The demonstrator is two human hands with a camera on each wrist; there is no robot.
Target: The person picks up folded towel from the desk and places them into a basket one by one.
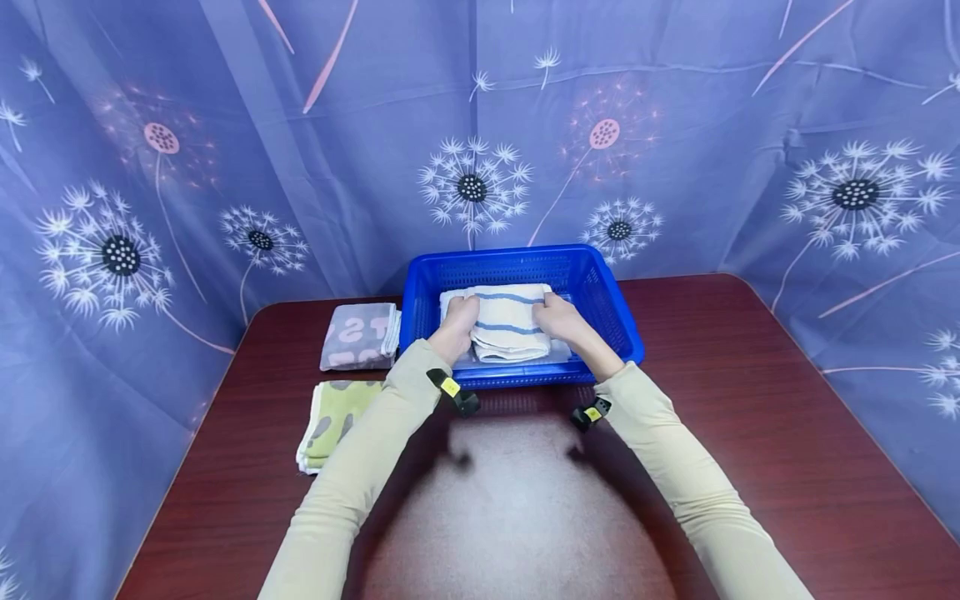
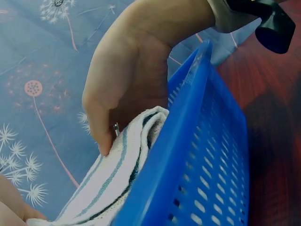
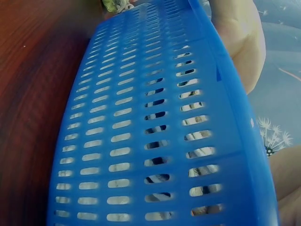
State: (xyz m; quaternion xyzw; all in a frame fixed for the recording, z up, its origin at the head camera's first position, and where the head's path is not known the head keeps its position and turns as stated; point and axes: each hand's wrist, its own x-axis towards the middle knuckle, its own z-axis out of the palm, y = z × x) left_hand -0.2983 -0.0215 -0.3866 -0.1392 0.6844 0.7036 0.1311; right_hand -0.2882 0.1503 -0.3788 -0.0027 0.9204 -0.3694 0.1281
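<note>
A folded white towel with blue stripes (image 1: 512, 312) lies inside the blue perforated basket (image 1: 626, 333), held between both hands. My left hand (image 1: 457, 325) grips its left edge, thumb on top and fingers mostly hidden. At the opposite edge my right hand (image 1: 558, 319) pinches the cloth; in the left wrist view, the right hand's thumb (image 2: 101, 132) presses on the striped towel (image 2: 110, 176). Beneath and around the towel shows a pale layer whose kind I cannot tell. The right wrist view is mostly filled by the basket's front wall (image 3: 136, 101), with the towel glimpsed through its slots.
Left of the basket lies a folded grey towel with pink letters (image 1: 358, 336). Nearer me is a folded green towel with grey spots (image 1: 337, 417), partly covered by my left sleeve. A dark red wooden table (image 1: 757, 433) carries everything, and a blue dandelion-print curtain (image 1: 360, 150) hangs behind.
</note>
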